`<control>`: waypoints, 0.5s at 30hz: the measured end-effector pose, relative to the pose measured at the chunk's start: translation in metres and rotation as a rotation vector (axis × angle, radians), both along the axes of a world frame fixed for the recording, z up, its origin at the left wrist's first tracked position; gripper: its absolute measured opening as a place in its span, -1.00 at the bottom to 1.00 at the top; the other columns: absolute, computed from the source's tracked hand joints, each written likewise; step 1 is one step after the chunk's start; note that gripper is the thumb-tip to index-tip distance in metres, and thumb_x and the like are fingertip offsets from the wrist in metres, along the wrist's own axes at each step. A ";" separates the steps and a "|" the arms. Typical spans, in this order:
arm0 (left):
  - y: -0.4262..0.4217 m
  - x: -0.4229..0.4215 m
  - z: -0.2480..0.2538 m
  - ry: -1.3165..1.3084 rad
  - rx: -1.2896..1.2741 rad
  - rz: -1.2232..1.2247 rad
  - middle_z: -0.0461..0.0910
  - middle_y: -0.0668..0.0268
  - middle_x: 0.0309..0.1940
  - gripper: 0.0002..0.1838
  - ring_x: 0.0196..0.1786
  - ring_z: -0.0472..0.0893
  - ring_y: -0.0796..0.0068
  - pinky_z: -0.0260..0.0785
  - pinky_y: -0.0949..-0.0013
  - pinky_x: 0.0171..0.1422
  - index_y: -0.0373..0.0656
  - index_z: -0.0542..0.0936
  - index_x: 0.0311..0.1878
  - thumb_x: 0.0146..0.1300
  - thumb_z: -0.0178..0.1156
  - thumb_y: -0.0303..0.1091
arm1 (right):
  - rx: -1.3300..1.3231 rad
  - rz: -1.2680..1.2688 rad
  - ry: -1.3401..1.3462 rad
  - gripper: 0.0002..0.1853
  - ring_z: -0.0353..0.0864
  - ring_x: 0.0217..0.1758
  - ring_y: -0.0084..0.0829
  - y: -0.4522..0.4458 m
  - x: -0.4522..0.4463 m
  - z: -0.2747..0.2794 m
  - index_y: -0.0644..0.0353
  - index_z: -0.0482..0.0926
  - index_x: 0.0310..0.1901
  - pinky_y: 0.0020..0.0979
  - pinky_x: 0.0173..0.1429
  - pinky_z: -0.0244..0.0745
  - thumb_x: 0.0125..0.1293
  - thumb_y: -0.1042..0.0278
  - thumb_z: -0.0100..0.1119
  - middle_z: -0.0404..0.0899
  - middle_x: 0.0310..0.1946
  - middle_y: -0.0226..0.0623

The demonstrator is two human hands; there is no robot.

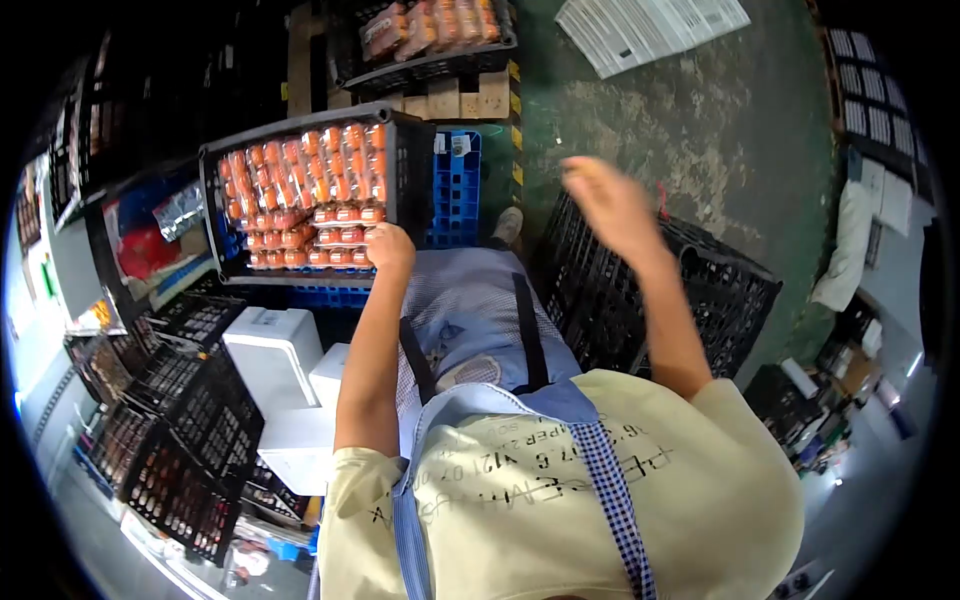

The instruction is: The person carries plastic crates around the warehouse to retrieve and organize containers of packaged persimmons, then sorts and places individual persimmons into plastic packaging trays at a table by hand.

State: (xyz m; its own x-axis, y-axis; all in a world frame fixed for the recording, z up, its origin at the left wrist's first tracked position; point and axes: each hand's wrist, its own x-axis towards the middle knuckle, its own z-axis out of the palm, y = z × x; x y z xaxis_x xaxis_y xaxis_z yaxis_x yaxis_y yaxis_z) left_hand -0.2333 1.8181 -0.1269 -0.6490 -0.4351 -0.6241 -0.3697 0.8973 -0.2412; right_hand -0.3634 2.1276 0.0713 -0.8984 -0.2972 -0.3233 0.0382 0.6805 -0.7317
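Observation:
A black plastic crate [398, 175] at the left holds rows of clear packs of orange-red tomatoes [300, 180]. At its near right corner is my left hand [392, 248], with the fingers curled against the end of a clear tomato pack [345, 235]. How far the fingers reach round the pack is hidden. My right hand [608, 198] is raised in the air, apart from the tomato crate and above the far end of a black crate [690, 300] on the right. Motion blurs its fingers, and I cannot make out anything in them.
Another black crate [425, 62] with tomato packs sits on a wooden pallet [485, 97] ahead. A blue crate [457, 185] stands beside the tomato crate. White boxes [275, 350] and stacked black crates [180, 480] are at the left. A printed sheet [650, 30] lies on the green floor.

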 end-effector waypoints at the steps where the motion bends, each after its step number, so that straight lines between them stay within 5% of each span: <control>1: 0.004 -0.004 0.004 0.003 -0.019 0.041 0.55 0.04 -0.04 -0.60 -0.05 0.64 0.22 0.56 0.23 -0.05 -0.42 0.40 0.02 0.30 0.02 -0.24 | 0.066 -0.132 0.074 -0.66 0.62 -0.01 -0.23 0.040 0.000 0.020 0.08 0.54 0.06 -0.27 0.07 0.47 0.36 0.12 0.06 0.63 -0.09 -0.19; 4: 0.012 -0.011 0.016 -0.046 -0.061 0.063 0.55 0.01 0.00 -0.54 0.06 0.61 0.15 0.53 0.21 0.03 -0.49 0.41 0.06 0.31 -0.01 -0.23 | 0.344 -0.470 0.394 -0.71 0.55 0.03 -0.29 0.160 0.027 0.034 0.13 0.58 0.01 -0.32 0.14 0.41 0.39 0.18 0.06 0.61 -0.04 -0.27; 8: -0.015 -0.015 -0.007 -0.242 0.031 -0.057 0.55 -0.04 0.05 -0.46 0.12 0.57 0.10 0.50 0.19 0.10 -0.40 0.53 0.05 0.33 -0.01 -0.03 | 0.667 -0.622 0.442 -0.60 0.41 0.19 -0.14 0.261 0.086 0.017 0.21 0.59 0.01 -0.15 0.26 0.30 0.43 0.06 -0.05 0.58 0.02 -0.24; 9: 0.031 -0.040 0.057 -0.306 0.003 -0.092 0.57 -0.03 0.04 -0.45 0.13 0.56 0.09 0.47 0.16 0.14 -0.36 0.55 0.04 0.32 0.02 0.01 | 0.662 -0.627 0.426 -0.60 0.38 0.23 -0.08 0.273 0.097 0.011 0.20 0.58 0.03 -0.11 0.28 0.27 0.43 0.07 -0.05 0.56 0.04 -0.19; 13: -0.063 -0.004 -0.062 -0.397 -0.056 -0.292 0.55 -0.04 0.07 -0.45 0.13 0.56 0.07 0.44 0.17 0.17 -0.34 0.54 0.06 0.22 0.17 -0.02 | 0.549 -0.671 0.454 -0.61 0.39 0.23 -0.14 0.291 0.127 -0.042 0.21 0.53 0.06 -0.10 0.30 0.21 0.40 0.10 -0.04 0.51 0.11 -0.19; 15: -0.048 -0.011 -0.037 -0.388 -0.024 -0.204 0.56 -0.04 0.04 -0.50 0.13 0.56 0.05 0.43 0.16 0.17 -0.27 0.55 0.08 0.18 0.21 -0.09 | 0.682 -0.652 0.470 -0.53 0.27 0.34 -0.16 0.276 0.134 -0.052 0.10 0.38 0.24 -0.02 0.42 0.03 0.40 0.05 -0.04 0.37 0.25 -0.30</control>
